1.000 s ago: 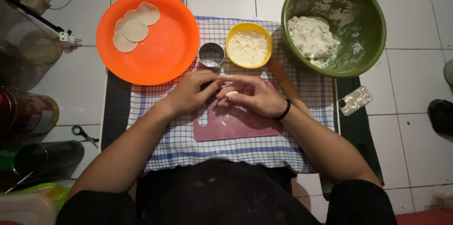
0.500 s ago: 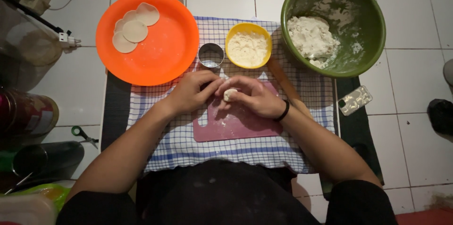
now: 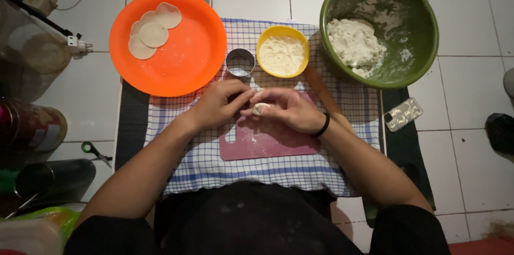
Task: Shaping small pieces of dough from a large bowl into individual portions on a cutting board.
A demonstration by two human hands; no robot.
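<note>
Both hands meet over the far edge of a pink cutting board [image 3: 267,142]. My right hand [image 3: 289,109] curls around a small lump of white dough [image 3: 261,108]. Fingertips of my left hand [image 3: 219,102] pinch the same lump from the left. A black band circles my right wrist. Just beyond the hands stand a round metal cutter [image 3: 240,63] and a yellow bowl of flour [image 3: 282,51]. An orange plate [image 3: 182,57] at the far left carries three flat dough rounds [image 3: 153,34].
A green bowl [image 3: 412,14] with a mass of dough sits at the far right. A wooden rolling pin [image 3: 321,86] lies beside my right hand. A checked cloth [image 3: 214,164] covers the mat. A phone [image 3: 402,114], scissors [image 3: 93,150], jars and a power strip surround it.
The hands have stayed over the board while the fingers worked the dough lump, which now shows more between the fingertips. Nothing else has moved.
</note>
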